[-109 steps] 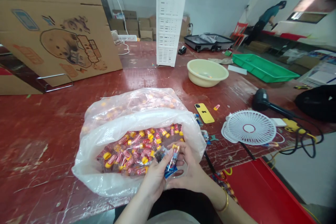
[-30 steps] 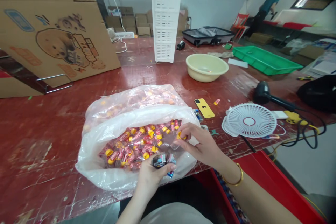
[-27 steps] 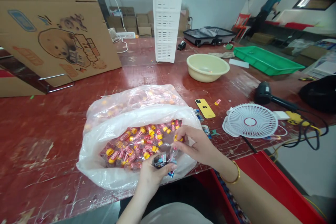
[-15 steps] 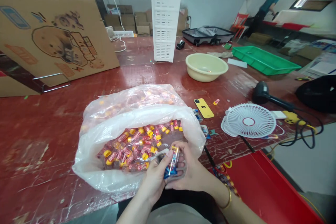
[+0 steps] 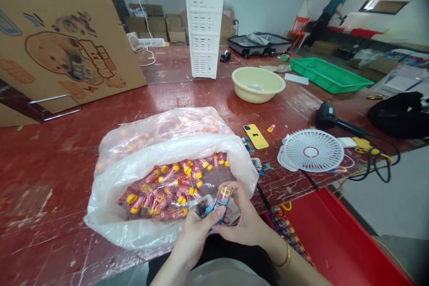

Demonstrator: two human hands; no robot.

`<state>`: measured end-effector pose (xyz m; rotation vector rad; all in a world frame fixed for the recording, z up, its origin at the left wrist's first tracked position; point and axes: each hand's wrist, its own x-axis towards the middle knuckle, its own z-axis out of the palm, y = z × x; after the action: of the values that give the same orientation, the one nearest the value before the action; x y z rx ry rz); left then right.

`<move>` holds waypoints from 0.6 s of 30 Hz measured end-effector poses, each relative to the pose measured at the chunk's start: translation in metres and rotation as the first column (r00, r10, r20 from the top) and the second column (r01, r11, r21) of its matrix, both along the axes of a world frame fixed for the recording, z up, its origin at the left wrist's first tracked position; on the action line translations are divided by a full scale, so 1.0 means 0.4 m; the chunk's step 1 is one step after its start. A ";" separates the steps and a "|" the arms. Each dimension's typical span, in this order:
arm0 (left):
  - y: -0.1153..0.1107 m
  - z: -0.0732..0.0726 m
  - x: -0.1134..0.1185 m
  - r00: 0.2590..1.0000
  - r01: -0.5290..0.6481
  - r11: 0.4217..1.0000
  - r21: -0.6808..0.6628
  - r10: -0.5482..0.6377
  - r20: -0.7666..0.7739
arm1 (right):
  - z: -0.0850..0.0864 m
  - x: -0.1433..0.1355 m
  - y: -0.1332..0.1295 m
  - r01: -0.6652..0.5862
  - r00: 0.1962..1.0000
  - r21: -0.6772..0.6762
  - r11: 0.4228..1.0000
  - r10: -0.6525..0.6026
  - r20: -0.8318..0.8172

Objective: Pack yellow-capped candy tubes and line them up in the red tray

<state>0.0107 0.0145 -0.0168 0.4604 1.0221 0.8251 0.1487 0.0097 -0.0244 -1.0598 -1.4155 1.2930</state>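
Apparently packing 1 yellow-capped tube (image 5: pixel 224 196) with dark printed packet (image 5: pixel 205 208), over tabletop's (image 5: pixel 50 174) near edge, by white bag (image 5: pixel 201 149). Closing grip of left hand (image 5: pixel 196 232) on packet and tube; curling grip of right hand (image 5: pixel 244 220) around tube's far side. Likely needing steady alignment next. Finding packet and carton (image 5: pixel 72 49) lettering unreadable.

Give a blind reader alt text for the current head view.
A person's left hand and right hand hold small printed packets at the mouth of a white plastic bag of yellow-capped, red-labelled bottles. Also on the red table: a yellow smartphone, white fan and cream basin.
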 end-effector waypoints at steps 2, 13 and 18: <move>-0.003 0.000 0.004 1.000 -0.007 1.000 -0.001 0.007 -0.001 | 0.003 0.005 -0.004 0.009 1.000 -0.008 1.000 -0.008 0.011; -0.011 0.006 0.022 0.999 0.035 0.999 -0.002 -0.035 0.030 | -0.022 -0.008 -0.014 0.053 0.998 -0.061 0.997 -0.055 -0.023; -0.011 0.007 0.020 0.999 0.016 1.000 -0.001 -0.016 0.034 | -0.008 -0.004 -0.012 0.021 0.998 -0.079 0.997 -0.025 -0.051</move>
<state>0.0186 0.0101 -0.0142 0.4514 0.9869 0.8150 0.1473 0.0049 -0.0275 -1.0832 -1.3198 1.3595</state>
